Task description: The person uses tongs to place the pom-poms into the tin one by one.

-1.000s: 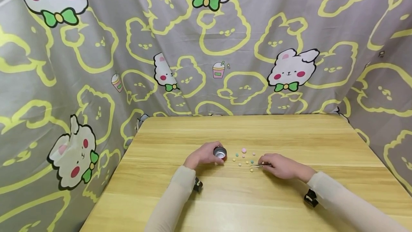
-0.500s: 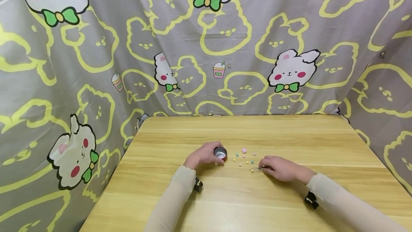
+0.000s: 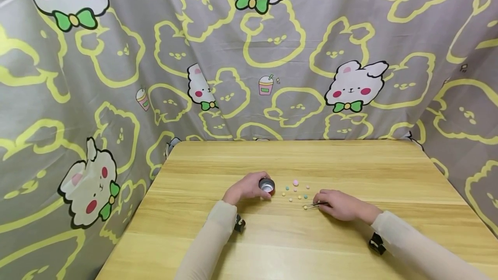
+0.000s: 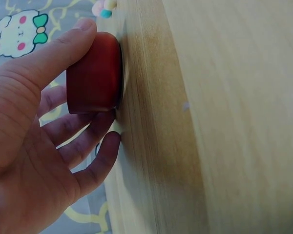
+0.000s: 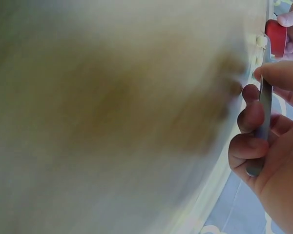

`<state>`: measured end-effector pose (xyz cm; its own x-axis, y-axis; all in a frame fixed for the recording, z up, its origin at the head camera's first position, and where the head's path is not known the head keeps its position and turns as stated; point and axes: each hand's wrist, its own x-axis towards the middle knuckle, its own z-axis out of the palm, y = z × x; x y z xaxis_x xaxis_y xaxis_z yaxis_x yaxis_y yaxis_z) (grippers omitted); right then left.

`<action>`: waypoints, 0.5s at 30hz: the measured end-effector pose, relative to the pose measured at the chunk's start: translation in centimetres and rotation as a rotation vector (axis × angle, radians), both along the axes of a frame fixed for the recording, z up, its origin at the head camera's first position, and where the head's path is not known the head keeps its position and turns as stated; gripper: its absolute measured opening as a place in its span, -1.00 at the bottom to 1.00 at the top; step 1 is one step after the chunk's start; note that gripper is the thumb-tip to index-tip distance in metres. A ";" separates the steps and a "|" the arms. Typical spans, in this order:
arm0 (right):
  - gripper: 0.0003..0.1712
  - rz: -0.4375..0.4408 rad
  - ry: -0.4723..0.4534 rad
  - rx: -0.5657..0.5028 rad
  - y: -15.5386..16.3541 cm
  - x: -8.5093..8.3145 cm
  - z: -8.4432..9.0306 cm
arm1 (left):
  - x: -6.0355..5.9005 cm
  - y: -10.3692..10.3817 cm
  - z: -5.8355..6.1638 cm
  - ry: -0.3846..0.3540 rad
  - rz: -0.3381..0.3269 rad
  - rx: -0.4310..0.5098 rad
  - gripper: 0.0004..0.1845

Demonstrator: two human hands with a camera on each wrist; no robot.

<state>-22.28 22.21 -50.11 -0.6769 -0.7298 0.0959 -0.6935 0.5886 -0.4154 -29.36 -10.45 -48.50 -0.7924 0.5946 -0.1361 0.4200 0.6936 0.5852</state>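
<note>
My left hand (image 3: 249, 186) holds a small round red tin (image 4: 94, 73), thumb on one side and fingers on the other. Its open top shows a silvery inside in the head view. Held in the curled fingers of my right hand (image 3: 342, 205) is a pair of metal tweezers (image 5: 266, 109), pointing left. At their tips is a small yellow ball (image 3: 305, 207), low over the wooden table (image 3: 272, 245). Between the two hands lie several more small balls, among them a larger pink ball (image 3: 295, 182), a teal ball (image 3: 287, 188) and a cream ball (image 3: 290, 200).
A grey curtain (image 3: 229, 46) with cartoon animals hangs behind the table and along its sides. Black wrist mounts (image 3: 376, 243) sit under both sleeves. The table's far edge runs along the curtain's foot.
My right hand has shifted slightly toward the table's front, bringing the tweezer tips from above the yellow ball down to it. My left hand and the tin stay in place.
</note>
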 end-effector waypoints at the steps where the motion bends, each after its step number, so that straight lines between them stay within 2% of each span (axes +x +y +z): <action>1: -0.84 0.002 0.002 -0.002 0.0 0.0 0.0 | 0.0 0.0 0.0 0.001 0.001 0.000 -0.52; 8: -0.84 0.006 0.027 0.000 0.3 0.0 -0.2 | 0.1 0.1 0.0 0.001 0.006 0.004 -0.52; 15: -0.84 0.052 0.098 -0.037 0.3 0.1 -0.2 | 0.0 0.0 0.1 0.006 -0.004 0.006 -0.52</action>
